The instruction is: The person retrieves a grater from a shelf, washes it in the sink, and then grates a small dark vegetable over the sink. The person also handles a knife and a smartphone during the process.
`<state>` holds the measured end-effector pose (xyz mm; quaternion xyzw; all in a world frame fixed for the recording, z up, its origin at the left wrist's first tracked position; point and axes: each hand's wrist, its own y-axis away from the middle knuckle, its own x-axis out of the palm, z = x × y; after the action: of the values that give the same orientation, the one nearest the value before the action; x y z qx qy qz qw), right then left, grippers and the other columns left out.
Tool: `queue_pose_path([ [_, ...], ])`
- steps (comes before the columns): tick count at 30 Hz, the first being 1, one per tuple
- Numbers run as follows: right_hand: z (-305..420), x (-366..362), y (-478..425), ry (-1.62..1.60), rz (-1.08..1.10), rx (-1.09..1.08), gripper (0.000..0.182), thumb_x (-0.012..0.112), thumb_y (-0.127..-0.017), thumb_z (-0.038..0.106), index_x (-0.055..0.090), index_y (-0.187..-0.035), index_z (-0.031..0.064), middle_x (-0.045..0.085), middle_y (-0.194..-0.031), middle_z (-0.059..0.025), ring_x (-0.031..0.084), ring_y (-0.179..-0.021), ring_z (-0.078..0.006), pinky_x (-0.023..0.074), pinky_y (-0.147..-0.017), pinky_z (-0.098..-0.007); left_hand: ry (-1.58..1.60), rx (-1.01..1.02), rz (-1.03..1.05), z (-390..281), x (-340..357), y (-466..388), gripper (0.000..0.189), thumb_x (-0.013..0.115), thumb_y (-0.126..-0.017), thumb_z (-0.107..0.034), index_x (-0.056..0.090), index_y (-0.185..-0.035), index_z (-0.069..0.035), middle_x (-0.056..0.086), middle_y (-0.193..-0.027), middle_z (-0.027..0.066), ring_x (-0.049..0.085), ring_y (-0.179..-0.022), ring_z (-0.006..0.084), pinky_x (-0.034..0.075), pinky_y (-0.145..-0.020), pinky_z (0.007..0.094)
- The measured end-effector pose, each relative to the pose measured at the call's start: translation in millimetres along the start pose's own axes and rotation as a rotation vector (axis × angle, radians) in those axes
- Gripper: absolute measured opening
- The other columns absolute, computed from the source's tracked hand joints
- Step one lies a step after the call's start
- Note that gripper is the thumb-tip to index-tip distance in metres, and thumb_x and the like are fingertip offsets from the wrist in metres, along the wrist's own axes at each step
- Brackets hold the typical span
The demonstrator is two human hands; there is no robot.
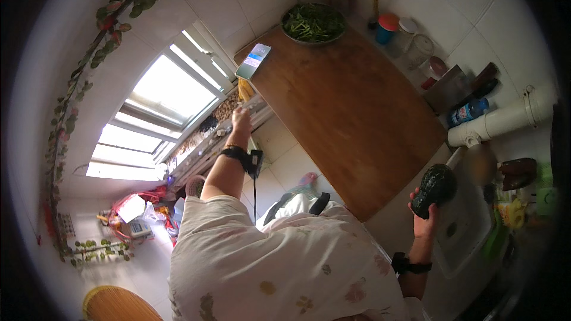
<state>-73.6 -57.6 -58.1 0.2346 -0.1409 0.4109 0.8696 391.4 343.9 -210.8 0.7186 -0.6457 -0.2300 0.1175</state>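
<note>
A dark green, glossy, bottle-shaped squash (pixel 435 187) rests in my right hand (pixel 424 223), with the fingers wrapped around its narrower end. It is held up near the white sink (pixel 464 249) on the right. My left hand (pixel 241 121) is stretched out beside the windowsill (pixel 209 136), its fingers curled. Just below that hand a pale, flat thing (pixel 254 148) shows partly behind the forearm. Whether the hand grips it is unclear. The brown wooden board (pixel 343 116) lies between my two hands.
On the board's far end stand a bowl of cut green leaves (pixel 313 23) and a lit phone (pixel 253 61). Jars and a blue-capped bottle (pixel 468 112) line the wall by a white pipe (pixel 499 120). Yellow bananas (pixel 245 90) and nuts (pixel 226 108) lie on the sill.
</note>
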Motion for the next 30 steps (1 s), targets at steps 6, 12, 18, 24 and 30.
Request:
queue_pose_path([
  [6, -15.7, 40.8, -14.9, -0.11, -0.053, -0.044, 0.068, 0.06, -0.076, 0.045, 0.036, -0.129, 0.0091, 0.049, -0.119, -0.009, 0.048, -0.107, -0.0223, 0.041, -0.08, -0.0332, 0.247, -0.042, 0.077, -62.2, -9.6, -74.8, 0.042, 0.049, -0.083, -0.026, 0.039, -0.122, -0.016, 0.046, -0.109, 0.0047, 0.047, -0.098, 0.0222, 0.042, -0.075, 0.0438],
  [12, -28.2, 68.9, -10.2, -0.04, -0.258, -0.021, 0.074, 0.063, -0.07, 0.05, 0.038, -0.127, 0.0093, 0.051, -0.114, -0.0083, 0.051, -0.103, -0.0228, 0.0386, -0.08, -0.0358, 0.35, -0.122, 0.144, -99.6, 2.0, -100.9, 0.027, 0.045, -0.088, -0.028, 0.045, -0.103, -0.005, 0.055, -0.095, 0.0099, 0.056, -0.078, 0.0211, 0.046, -0.066, 0.0352],
  [18, -30.0, 79.5, -1.4, -0.067, -0.305, -0.04, 0.073, 0.064, -0.069, 0.049, 0.039, -0.125, 0.0091, 0.051, -0.113, -0.0084, 0.051, -0.102, -0.0222, 0.0403, -0.08, -0.034, 0.238, -0.105, 0.225, -102.9, 2.3, -107.6, 0.022, 0.045, -0.088, -0.02, 0.055, -0.09, -0.001, 0.061, -0.076, 0.0086, 0.058, -0.063, 0.0191, 0.047, -0.054, 0.03],
  [24, -29.3, 74.9, 8.5, -0.054, -0.294, -0.05, 0.075, 0.067, -0.068, 0.048, 0.038, -0.125, 0.0081, 0.051, -0.114, -0.009, 0.051, -0.103, -0.0227, 0.0412, -0.08, -0.0335, 0.236, -0.068, 0.361, -88.1, 2.5, -101.8, 0.021, 0.046, -0.087, -0.014, 0.058, -0.098, 0.0, 0.064, -0.085, 0.0108, 0.063, -0.07, 0.0195, 0.05, -0.058, 0.0297],
  [30, -27.0, 55.8, 26.3, -0.055, -0.289, -0.045, 0.077, 0.067, -0.067, 0.047, 0.037, -0.126, 0.0075, 0.051, -0.114, -0.0095, 0.052, -0.103, -0.0229, 0.0413, -0.079, -0.0339, 0.215, -0.037, 0.423, -79.7, 5.8, -70.9, 0.019, 0.051, -0.084, -0.013, 0.06, -0.093, 0.001, 0.065, -0.083, 0.0103, 0.064, -0.071, 0.0169, 0.048, -0.053, 0.0225],
])
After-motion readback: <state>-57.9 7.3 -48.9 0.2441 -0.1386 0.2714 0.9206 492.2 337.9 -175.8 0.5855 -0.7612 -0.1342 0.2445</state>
